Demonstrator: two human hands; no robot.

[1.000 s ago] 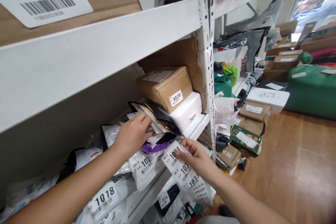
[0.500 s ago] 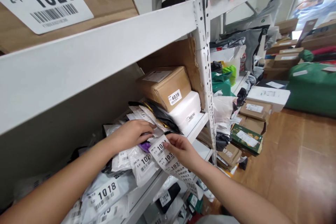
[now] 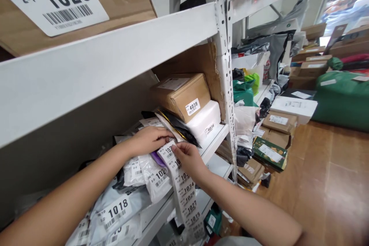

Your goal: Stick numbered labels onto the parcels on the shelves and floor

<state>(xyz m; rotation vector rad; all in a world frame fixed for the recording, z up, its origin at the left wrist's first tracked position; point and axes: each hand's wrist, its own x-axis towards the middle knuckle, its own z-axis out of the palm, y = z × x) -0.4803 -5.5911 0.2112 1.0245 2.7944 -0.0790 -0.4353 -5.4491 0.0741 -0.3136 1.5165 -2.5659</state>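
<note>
My left hand [image 3: 150, 140] rests with curled fingers on a pile of plastic mailer parcels [image 3: 144, 173] on the middle shelf, its fingertips pinching the top of a long strip of numbered barcode labels [image 3: 181, 188]. My right hand [image 3: 187, 157] pinches the same strip just below its top end. The strip hangs down past the shelf edge, showing numbers such as 1034 and 1027. A white mailer marked 1018 [image 3: 117, 209] lies lower left of my hands.
A brown box labelled 4039 [image 3: 181, 94] sits on a white parcel labelled 4038 [image 3: 206, 121] to the right. A box labelled 1026 [image 3: 57, 0] stands on the upper shelf. A perforated white upright [image 3: 226, 69] stands right of them. Boxes and green bags [image 3: 343, 98] cover the wooden floor.
My right hand has lifted the label strip up and left toward my left hand. My left hand has left the parcels' edges and now pinches the strip's top.
</note>
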